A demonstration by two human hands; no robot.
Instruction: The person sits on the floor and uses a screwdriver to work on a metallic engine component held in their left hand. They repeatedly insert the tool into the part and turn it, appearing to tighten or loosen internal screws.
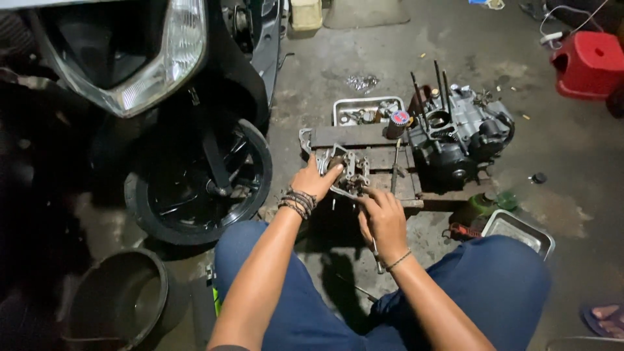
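My left hand point(315, 180) grips the left side of a grey metal engine part point(349, 170), a cylinder head, that rests on a low wooden pallet point(383, 159). My right hand point(383, 218) is closed around a thin metal tool point(376, 255), with its fingertips at the part's lower right edge. The tool's shaft sticks out below the hand toward my knees. Dark bracelets circle my left wrist, and a thin band circles the right.
A black engine block point(458, 133) with upright studs sits at the pallet's right end. A metal tray of small parts point(364, 110) lies behind. A scooter's front wheel point(195, 185) stands left, a dark bucket point(123, 302) lower left, another metal tray point(520, 233) right, a red stool point(588, 62) far right.
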